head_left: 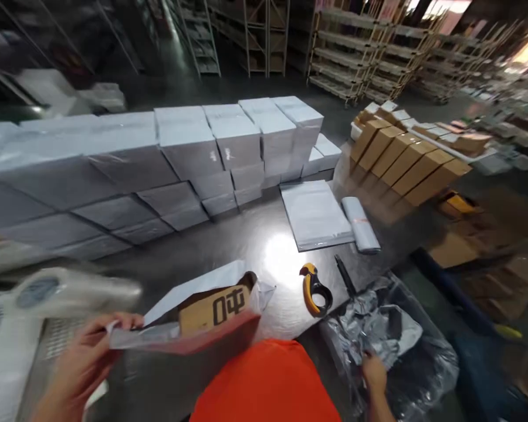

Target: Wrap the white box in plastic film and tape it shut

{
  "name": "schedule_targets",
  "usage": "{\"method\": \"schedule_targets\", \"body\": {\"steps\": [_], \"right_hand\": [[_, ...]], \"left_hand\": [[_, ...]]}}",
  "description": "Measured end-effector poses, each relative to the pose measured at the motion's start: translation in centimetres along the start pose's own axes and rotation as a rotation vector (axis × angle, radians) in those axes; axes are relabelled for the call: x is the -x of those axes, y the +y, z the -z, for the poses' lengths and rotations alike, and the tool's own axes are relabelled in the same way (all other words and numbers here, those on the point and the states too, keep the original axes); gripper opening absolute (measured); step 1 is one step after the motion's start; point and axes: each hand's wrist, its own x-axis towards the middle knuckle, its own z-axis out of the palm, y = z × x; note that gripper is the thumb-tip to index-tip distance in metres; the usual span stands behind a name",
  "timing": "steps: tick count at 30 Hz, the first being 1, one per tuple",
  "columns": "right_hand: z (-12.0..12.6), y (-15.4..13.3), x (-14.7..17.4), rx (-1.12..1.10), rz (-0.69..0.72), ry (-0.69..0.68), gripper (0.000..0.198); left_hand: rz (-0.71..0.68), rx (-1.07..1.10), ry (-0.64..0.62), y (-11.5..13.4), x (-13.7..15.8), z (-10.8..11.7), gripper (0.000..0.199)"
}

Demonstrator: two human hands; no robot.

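My left hand [101, 346] pinches the left edge of an open plastic mailing bag [202, 285] near the table's front edge. Inside the bag lies a brown cardboard box [222, 309] with dark printed characters, partly covered by the film. My right hand [374, 373] is low at the right, blurred, with its fingers closed on crumpled grey plastic film [389, 337] over a bin lined with clear plastic [435, 363]. Between the hands, a yellow and black tape cutter [315, 291] rests on the metal table [264, 234], with a black pen-like tool [345, 275] beside it.
Stacked white packs [187, 143] line the table's far side. A flat stack of mailing bags [317, 214] and a rolled bundle [361, 225] lie near the middle. Brown boxes [405, 158] stand in a row at right. A white machine [39, 293] is at left.
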Motion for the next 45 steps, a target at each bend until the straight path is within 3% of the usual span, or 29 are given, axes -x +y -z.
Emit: {"method": "schedule_targets", "body": {"steps": [2, 4, 5, 8, 12, 13, 15, 19, 25, 30, 34, 38, 45], "right_hand": [[-0.3, -0.6, -3.5, -0.038, -0.051, 0.034, 0.028], [0.3, -4.2, -6.8, -0.186, -0.001, 0.052, 0.027], [0.8, -7.0, -8.0, -0.330, 0.111, -0.026, 0.034], [2.3, -18.0, -8.8, -0.569, 0.538, -0.475, 0.054], [1.9, -31.6, -6.2, -0.442, 1.063, -0.935, 0.102], [1.5, -33.8, -5.6, -0.371, 1.154, -1.008, 0.103], [1.0, -36.5, -4.9, -0.249, 1.258, -1.098, 0.087], [0.5, -37.4, -5.3, -0.233, 1.257, -1.116, 0.045], [-0.4, -35.5, -5.8, -0.456, 1.160, -1.185, 0.036], [-0.7, -33.0, -5.1, -0.613, 0.975, -0.983, 0.039], [-0.3, -31.5, -3.9, -0.590, 1.006, -0.795, 0.047], [-0.2, -30.5, -2.7, -0.573, 1.061, -0.583, 0.042], [-0.9, -29.9, -2.2, -0.610, 1.031, -0.554, 0.027]], "left_hand": [[-0.004, 0.018, -0.044, 0.2, -0.2, 0.1, 0.060], [-0.044, 0.032, -0.064, 0.1, -0.5, 0.3, 0.057], [-0.065, 0.034, -0.081, -0.1, -0.6, 0.4, 0.055], [-0.111, 0.048, -0.142, -0.4, -0.8, 0.6, 0.051], [-0.199, 0.069, -0.246, -0.8, -1.0, 0.6, 0.048], [-0.224, 0.070, -0.270, -0.9, -1.1, 0.6, 0.047], [-0.265, 0.067, -0.308, -1.2, -1.3, 0.7, 0.046], [-0.324, 0.023, -0.368, -1.5, -1.8, 0.9, 0.044], [-0.321, 0.005, -0.391, -1.5, -1.8, 0.7, 0.047], [-0.332, 0.021, -0.303, -1.8, -1.4, 0.5, 0.042], [-0.291, 0.007, -0.293, -1.9, -0.4, 0.6, 0.042], [-0.254, 0.012, -0.247, -1.5, 0.7, 0.4, 0.044], [-0.074, 0.178, -0.046, -1.4, 1.0, -0.6, 0.050]]}}
